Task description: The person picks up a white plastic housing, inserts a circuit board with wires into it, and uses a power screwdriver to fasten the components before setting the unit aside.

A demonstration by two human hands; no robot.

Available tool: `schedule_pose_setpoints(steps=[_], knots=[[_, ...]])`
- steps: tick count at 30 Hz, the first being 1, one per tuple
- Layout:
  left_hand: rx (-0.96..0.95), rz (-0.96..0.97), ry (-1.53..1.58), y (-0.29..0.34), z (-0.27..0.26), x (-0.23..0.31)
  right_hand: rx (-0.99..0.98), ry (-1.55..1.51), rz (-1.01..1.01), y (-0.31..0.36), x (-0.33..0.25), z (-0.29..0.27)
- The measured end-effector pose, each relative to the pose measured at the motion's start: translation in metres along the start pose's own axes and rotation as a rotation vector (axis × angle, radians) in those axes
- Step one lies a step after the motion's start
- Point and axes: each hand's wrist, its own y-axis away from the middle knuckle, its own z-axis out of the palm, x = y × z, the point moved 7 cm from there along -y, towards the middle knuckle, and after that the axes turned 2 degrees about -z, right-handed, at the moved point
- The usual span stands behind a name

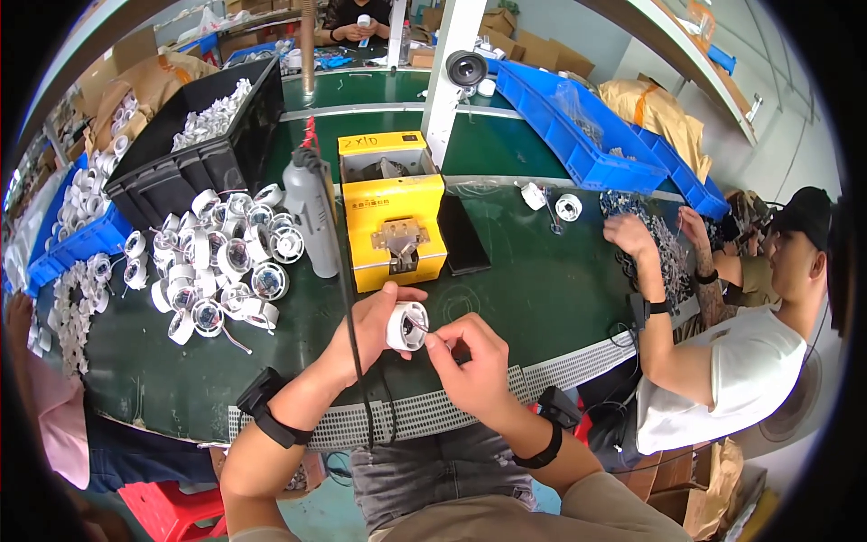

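Left hand (pixel 366 327) curled around a small white round part (pixel 406 326), fingers wrapped behind it, thumb over the top, open face of the part turned toward the right hand (pixel 470 357). Right hand pinched, thumb and forefinger tips together at the part's front rim, other fingers folded in; whether it grips something tiny there cannot be told. Part held in the air just above the near edge of the green counter (pixel 542 289), right in front of the yellow box machine (pixel 393 212). Both wrists carry black bands. A black cable (pixel 348 298) hangs down across the left forearm from a grey tool (pixel 312 217) that stands upright beside the machine. Left of that, a heap of like white parts (pixel 221 266) lies on the counter, with a black crate (pixel 203 149) of more behind it. Dark flat slab (pixel 462 237) just right of the machine. Blue bins (pixel 578 126) farther back on the right. Another person (pixel 741 361) sits on the right, both hands in a pile of small pieces (pixel 650 226) on the counter.
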Motion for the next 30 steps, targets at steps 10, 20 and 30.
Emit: schedule_pose_setpoints(steps=[10, 20, 30], knots=[[-0.067, 0.322, -0.341, 0.006, 0.016, 0.012, -0.103, -0.245, 0.231, 0.006, 0.025, 0.009], [-0.006, 0.318, -0.053, 0.003, 0.010, 0.006, -0.079, -0.201, 0.141, 0.001, 0.016, -0.014], [-0.277, 0.242, 0.127, 0.006, 0.028, -0.001, -0.131, -0.526, 0.238, -0.003, 0.021, -0.002]])
